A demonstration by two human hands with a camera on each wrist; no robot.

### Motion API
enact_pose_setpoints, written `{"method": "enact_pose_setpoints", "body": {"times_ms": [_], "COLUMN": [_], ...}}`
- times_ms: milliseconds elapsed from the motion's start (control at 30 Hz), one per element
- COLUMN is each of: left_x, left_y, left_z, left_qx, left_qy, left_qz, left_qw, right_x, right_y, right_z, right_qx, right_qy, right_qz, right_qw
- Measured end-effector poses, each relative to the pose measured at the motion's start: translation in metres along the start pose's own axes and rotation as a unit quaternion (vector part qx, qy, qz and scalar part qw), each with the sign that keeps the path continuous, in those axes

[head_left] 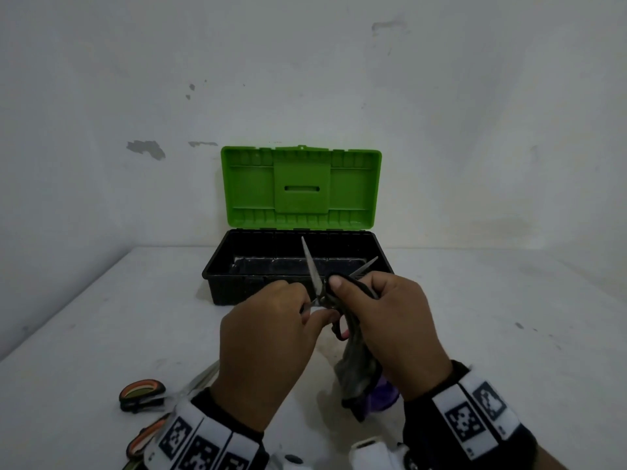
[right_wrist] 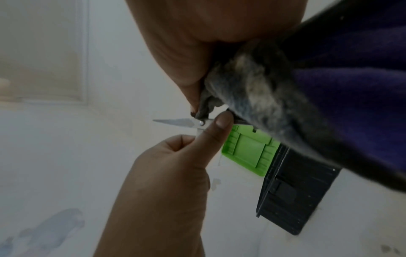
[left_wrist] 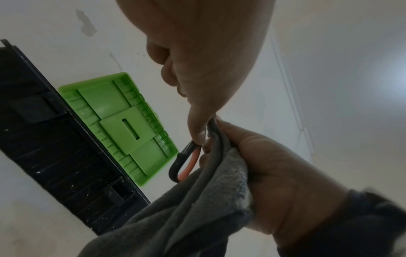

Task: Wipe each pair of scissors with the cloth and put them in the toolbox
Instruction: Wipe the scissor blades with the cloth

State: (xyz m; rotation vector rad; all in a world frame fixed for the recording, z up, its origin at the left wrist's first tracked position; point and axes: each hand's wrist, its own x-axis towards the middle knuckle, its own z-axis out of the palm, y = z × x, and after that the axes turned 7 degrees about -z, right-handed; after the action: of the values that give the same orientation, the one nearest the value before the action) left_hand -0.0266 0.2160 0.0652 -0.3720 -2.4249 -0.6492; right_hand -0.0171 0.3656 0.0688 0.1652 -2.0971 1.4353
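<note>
A pair of black-handled scissors (head_left: 325, 293) is held up in front of the toolbox, its blades (head_left: 310, 262) spread apart. My left hand (head_left: 315, 310) pinches it near the pivot (right_wrist: 201, 122), thumb stretched up and the other fingers curled. My right hand (head_left: 342, 290) grips a grey and purple cloth (head_left: 359, 374) together with a handle loop; the cloth hangs down below it. The left wrist view shows the black loop with an orange lining (left_wrist: 184, 163) beside the cloth (left_wrist: 208, 200). Behind the hands the black toolbox (head_left: 234, 286) stands with its green lid (head_left: 302, 188) up.
More scissors with orange-lined handles (head_left: 142, 395) lie at the near left of the white table (head_left: 135, 317), partly hidden by my left wrist. The toolbox stands against the white wall (head_left: 305, 79). The table's left edge runs diagonally at far left.
</note>
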Motion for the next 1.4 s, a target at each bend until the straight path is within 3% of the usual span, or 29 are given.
{"method": "enact_pose_setpoints", "body": {"times_ms": [167, 333, 767, 1200, 1300, 1400], "left_x": [0.0, -0.002, -0.002, 0.003, 0.002, 0.003], "left_y": [-0.002, -0.009, -0.013, -0.004, -0.003, -0.007], "left_z": [0.0, 0.002, 0.006, -0.008, -0.011, -0.011], "left_qx": [-0.018, -0.019, -0.009, -0.016, -0.015, -0.037], "left_qy": [0.022, 0.049, 0.089, 0.048, 0.022, -0.008], "left_qz": [0.018, 0.041, 0.065, 0.052, 0.051, 0.002], "left_qw": [0.999, 0.998, 0.994, 0.997, 0.998, 0.999], "right_x": [0.006, 0.003, 0.015, 0.011, 0.018, 0.026], "right_y": [0.003, -0.004, 0.011, 0.004, 0.007, 0.013], "right_z": [-0.005, -0.007, -0.019, -0.012, -0.019, -0.03], "right_qx": [0.026, 0.043, 0.025, 0.02, 0.013, 0.027], "right_qy": [0.046, 0.018, 0.078, 0.06, 0.083, 0.112], "right_qz": [-0.004, 0.012, 0.025, -0.011, 0.004, 0.006], "right_qw": [0.999, 0.999, 0.996, 0.998, 0.996, 0.993]}}
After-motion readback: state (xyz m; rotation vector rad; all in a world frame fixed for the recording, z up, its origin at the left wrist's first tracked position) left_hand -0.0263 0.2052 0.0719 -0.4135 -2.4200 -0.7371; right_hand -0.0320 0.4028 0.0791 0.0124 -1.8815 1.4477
